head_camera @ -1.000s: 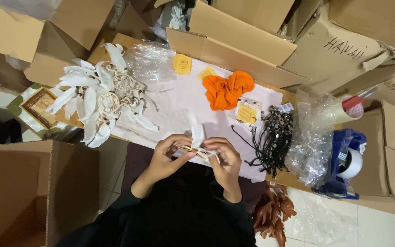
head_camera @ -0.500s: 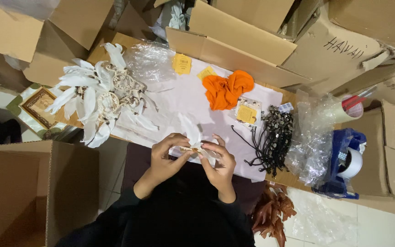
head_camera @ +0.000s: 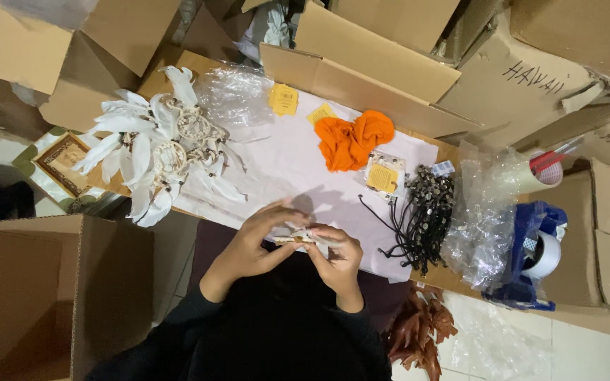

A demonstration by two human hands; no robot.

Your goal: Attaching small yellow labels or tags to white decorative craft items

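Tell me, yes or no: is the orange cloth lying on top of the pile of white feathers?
No, the orange cloth lies on the white sheet, well apart from the white feather pile.

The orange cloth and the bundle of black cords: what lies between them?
In the head view, a small clear packet with a yellow card lies between the orange cloth and the black cords.

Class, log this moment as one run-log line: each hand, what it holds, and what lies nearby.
left hand: pinching small pale piece | right hand: pinching same piece | nearby: white feather ornaments, orange cloth, black cords
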